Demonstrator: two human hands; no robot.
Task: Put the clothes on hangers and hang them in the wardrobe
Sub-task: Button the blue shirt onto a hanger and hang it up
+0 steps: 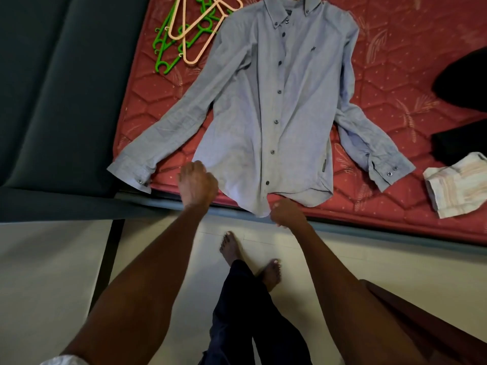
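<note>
Spreading the blue shirt [266, 106] flat on the red mattress [395, 83], mid-frame: our left hand [197, 184] curled at its hem, grasp unclear; our right hand [286, 213] pinched the hem. Next, we judged, a hanger [196, 35], upper left, goes in the collar.

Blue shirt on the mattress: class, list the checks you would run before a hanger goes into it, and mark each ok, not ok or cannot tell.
1. Blue shirt lies flat, front up, on the red mattress: ok.
2. Front buttoned: ok for the buttons visible.
3. Sleeves spread clear of the body: ok.
4. Hangers within reach by the shirt's shoulder: ok.
5. Hanger already in the collar: cannot tell; a peach piece shows at the frame's top edge.
6. Hands free: not ok; left hand and right hand are at the hem.
</note>
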